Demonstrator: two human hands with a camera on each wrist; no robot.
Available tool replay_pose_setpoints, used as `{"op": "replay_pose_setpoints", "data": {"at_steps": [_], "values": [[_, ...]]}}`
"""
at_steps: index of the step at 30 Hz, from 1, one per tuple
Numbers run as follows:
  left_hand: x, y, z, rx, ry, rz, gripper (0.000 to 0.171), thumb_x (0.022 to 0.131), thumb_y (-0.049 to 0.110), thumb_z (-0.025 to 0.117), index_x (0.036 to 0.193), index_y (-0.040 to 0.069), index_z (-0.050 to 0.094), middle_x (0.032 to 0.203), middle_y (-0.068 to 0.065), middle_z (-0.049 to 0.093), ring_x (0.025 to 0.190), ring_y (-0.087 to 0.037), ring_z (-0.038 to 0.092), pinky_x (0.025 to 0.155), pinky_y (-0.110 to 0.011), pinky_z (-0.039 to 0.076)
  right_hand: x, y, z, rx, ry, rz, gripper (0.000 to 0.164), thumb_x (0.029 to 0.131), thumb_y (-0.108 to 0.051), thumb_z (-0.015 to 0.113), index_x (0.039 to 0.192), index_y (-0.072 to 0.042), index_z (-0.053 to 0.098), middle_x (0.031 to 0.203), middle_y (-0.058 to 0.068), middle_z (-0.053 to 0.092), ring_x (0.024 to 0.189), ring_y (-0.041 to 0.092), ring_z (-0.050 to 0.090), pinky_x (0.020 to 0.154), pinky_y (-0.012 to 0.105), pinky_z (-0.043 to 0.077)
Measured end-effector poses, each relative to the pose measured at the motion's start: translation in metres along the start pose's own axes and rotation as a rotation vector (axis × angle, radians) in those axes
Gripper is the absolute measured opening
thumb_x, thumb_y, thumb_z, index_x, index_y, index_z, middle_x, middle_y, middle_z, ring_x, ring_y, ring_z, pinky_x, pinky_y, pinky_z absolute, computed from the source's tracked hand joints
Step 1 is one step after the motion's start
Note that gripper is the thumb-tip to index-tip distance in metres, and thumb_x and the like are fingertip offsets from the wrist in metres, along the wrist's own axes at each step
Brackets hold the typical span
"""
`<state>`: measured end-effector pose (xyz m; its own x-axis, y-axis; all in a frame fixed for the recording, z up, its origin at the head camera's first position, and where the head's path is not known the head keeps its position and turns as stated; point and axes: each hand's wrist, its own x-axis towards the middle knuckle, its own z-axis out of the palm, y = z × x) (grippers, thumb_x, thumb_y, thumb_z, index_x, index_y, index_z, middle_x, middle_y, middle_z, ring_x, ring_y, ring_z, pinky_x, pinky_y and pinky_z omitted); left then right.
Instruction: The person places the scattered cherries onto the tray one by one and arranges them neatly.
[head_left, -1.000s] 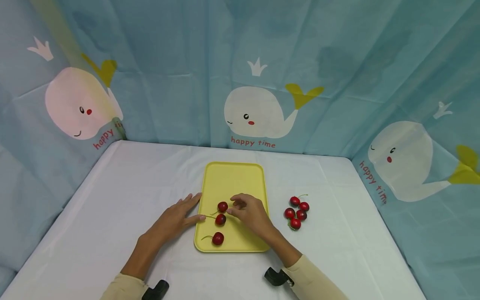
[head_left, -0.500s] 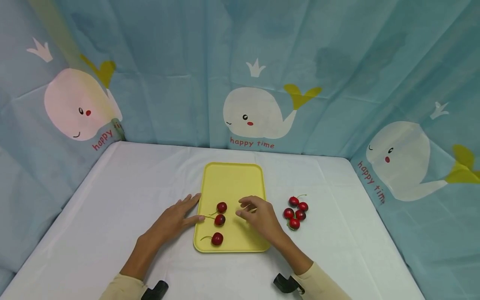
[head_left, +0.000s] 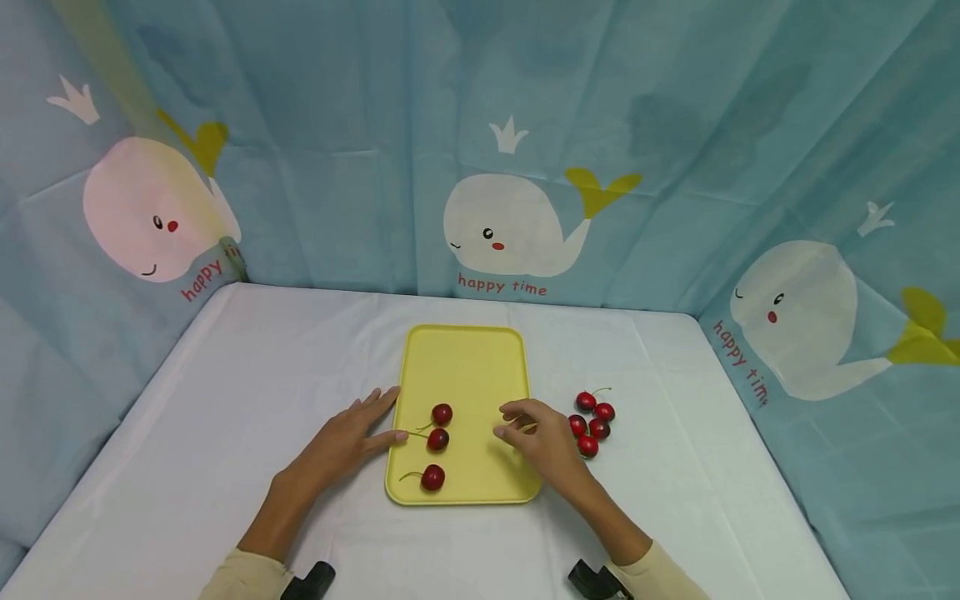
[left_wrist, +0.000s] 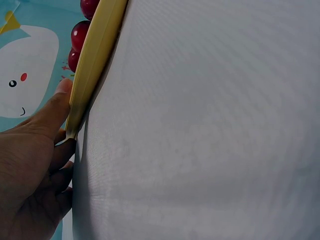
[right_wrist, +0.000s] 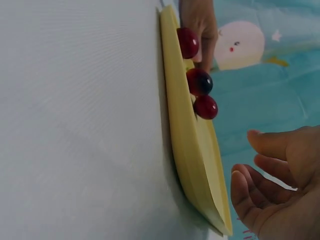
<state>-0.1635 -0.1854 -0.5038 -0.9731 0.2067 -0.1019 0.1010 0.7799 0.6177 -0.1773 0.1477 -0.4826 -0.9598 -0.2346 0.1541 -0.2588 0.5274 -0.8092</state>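
Observation:
A yellow rectangular tray (head_left: 463,362) lies on the white-covered table. Three dark red cherries with stems sit in its left half: one farther back (head_left: 442,414), one in the middle (head_left: 438,440) and one nearest me (head_left: 432,477). My left hand (head_left: 347,437) rests at the tray's left edge, its thumb (left_wrist: 59,97) against the rim and the fingers spread along the side. Over the tray's right side hovers my right hand (head_left: 546,442), fingers loosely bent. Nothing shows between its thumb and fingers in the right wrist view, where the same cherries (right_wrist: 199,82) appear.
To the right of the tray, several more cherries (head_left: 599,428) lie in a cluster on the white cloth (head_left: 675,500), partly behind my right hand. A blue curtain with whale prints (head_left: 502,225) hangs behind the table and along both sides.
My right hand has moved rightward, away from the cherries on the tray and toward the cluster. My left hand stays at the tray's left edge, and the cherries on the tray keep their places.

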Motion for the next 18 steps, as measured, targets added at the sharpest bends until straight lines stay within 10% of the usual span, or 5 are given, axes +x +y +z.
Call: {"op": "replay_pose_setpoints", "data": {"at_steps": [18], "values": [[0.001,0.000,0.001,0.010,-0.002,-0.005,0.087,0.098,0.060,0.068,0.167,0.019,0.036,0.169,-0.025,0.034,0.154,-0.058,0.026,0.119,-0.075,0.029,-0.022,0.014,-0.023,-0.005,0.093,0.039,0.028,0.086,-0.011,0.089,0.113,-0.009,0.080,0.107,0.003,0.077,0.090,0.009,0.073,0.080,0.023,0.062]]}}
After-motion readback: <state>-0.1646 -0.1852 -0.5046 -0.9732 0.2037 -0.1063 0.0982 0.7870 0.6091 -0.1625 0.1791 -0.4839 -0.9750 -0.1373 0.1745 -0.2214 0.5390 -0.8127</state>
